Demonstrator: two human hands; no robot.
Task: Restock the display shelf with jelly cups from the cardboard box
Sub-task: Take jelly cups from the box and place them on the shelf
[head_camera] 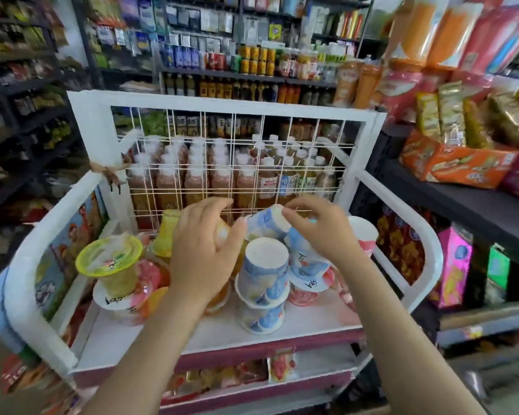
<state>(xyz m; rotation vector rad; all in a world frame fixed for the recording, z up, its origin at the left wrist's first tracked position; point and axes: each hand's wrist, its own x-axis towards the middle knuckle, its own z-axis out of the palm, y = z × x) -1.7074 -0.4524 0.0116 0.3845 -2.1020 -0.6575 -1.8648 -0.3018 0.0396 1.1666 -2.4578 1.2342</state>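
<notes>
A white display shelf (282, 322) holds jelly cups on its top tier. A blue-and-white jelly cup (265, 223) lies tilted above stacked blue-and-white cups (265, 274). My right hand (321, 232) pinches the tilted cup's base edge with curled fingertips. My left hand (204, 253) lies over an orange jelly cup (222, 232) with fingers fairly straight, and its thumb touches the tilted cup's other end. Yellow cups (110, 262) and pink cups (307, 292) stand to the sides. The cardboard box is not in view.
A white wire grid (234, 163) backs the tier, with bottled drinks behind it. White curved side rails (27, 283) flank the tier. A lower tier (282, 366) holds packets. Dark shelves with snack bags (462, 166) crowd the right; more shelves stand on the left.
</notes>
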